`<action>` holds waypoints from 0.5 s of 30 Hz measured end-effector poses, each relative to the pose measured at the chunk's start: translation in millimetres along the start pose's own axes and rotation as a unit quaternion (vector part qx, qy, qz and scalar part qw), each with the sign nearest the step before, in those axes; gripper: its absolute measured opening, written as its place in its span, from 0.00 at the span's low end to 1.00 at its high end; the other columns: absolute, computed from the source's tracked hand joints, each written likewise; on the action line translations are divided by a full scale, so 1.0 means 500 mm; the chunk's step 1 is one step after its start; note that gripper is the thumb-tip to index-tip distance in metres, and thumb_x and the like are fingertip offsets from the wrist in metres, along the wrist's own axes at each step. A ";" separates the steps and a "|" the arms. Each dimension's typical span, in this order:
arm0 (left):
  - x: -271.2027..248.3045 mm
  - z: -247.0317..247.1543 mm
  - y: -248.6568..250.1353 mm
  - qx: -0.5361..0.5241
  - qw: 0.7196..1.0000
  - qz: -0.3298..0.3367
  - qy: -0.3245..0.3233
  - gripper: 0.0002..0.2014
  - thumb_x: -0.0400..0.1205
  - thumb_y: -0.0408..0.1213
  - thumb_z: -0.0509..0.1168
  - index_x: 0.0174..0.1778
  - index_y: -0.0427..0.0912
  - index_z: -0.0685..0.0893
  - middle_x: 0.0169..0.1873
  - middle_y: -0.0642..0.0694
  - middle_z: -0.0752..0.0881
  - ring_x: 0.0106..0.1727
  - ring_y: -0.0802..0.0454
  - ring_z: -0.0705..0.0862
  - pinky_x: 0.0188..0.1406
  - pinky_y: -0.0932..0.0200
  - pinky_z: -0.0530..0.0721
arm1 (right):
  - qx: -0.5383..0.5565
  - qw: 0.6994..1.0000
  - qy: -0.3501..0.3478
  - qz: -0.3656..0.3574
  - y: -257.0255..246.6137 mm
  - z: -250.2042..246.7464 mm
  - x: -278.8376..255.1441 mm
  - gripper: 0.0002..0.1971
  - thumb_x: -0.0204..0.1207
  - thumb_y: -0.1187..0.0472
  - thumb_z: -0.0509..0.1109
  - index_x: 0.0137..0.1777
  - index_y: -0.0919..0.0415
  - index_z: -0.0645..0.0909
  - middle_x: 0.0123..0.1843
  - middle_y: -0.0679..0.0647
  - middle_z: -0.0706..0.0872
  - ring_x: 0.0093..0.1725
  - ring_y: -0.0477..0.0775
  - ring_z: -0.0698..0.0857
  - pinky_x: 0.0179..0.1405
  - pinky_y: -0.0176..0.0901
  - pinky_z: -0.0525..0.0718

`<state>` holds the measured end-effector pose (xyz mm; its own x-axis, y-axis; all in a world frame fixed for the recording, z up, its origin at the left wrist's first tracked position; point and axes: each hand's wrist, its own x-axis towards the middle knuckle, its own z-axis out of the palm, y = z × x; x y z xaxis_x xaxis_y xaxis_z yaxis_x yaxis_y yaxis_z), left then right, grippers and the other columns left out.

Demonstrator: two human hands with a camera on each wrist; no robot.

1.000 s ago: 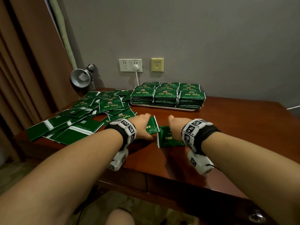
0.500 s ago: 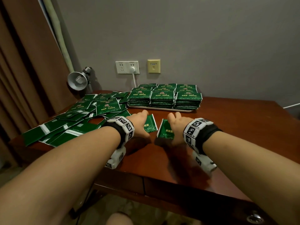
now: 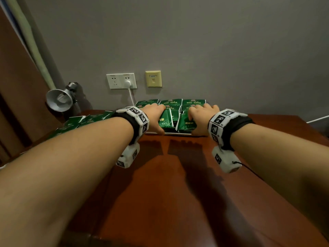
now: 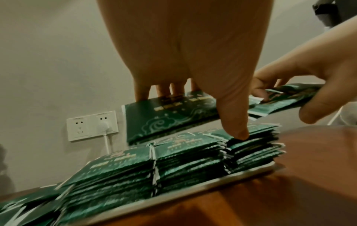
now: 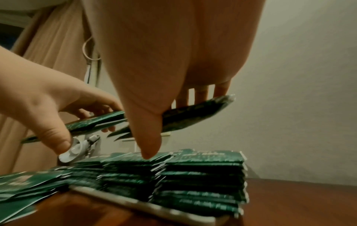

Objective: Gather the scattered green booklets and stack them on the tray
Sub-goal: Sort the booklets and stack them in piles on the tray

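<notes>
While over tray (image 4: 193, 187), each grip seemingly pinches booklet (image 3: 164, 120).

Left hand (image 4: 185, 50) gripping a booklet (image 4: 170, 119) above blurred, seemingly stacked booklets (image 4: 193, 159) on tray (image 4: 212, 183)

Both hands, a second ago low on the desk near its front edge, now reach toward twelve o'clock and hover over the stacks on the tray (image 3: 178, 134). The left hand (image 3: 154, 118) grips one green booklet (image 3: 165, 120), lifted off the wood and held tilted above the piles; the right hand (image 3: 203, 120) grips a second booklet (image 3: 186, 122) the same way, at three o'clock of the first. In the wrist views each thumb tip points down at the top of a pile. The head camera has moved forward and dipped, so the stacks now sit largely hidden behind the hands and the scattered booklets (image 3: 83, 121) slide toward nine o'clock.
</notes>
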<state>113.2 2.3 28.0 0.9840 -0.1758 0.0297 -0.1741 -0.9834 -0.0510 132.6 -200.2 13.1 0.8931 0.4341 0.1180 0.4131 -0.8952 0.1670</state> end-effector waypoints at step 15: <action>0.423 -0.043 -0.073 0.029 0.999 0.004 -0.036 0.44 0.67 0.52 0.81 0.75 0.41 0.69 0.67 0.41 0.80 0.64 0.41 0.81 0.65 0.44 0.80 | 0.004 0.996 -0.089 0.028 0.164 -0.005 0.381 0.26 0.70 0.46 0.78 0.64 0.56 0.78 0.61 0.54 0.84 0.52 0.58 0.79 0.62 0.47 0.72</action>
<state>326.7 -0.1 57.5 0.9831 -0.1780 -0.0417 -0.1816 -0.9772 -0.1097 336.3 -190.8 52.0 0.9318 0.3595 -0.0491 0.3627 -0.9187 0.1563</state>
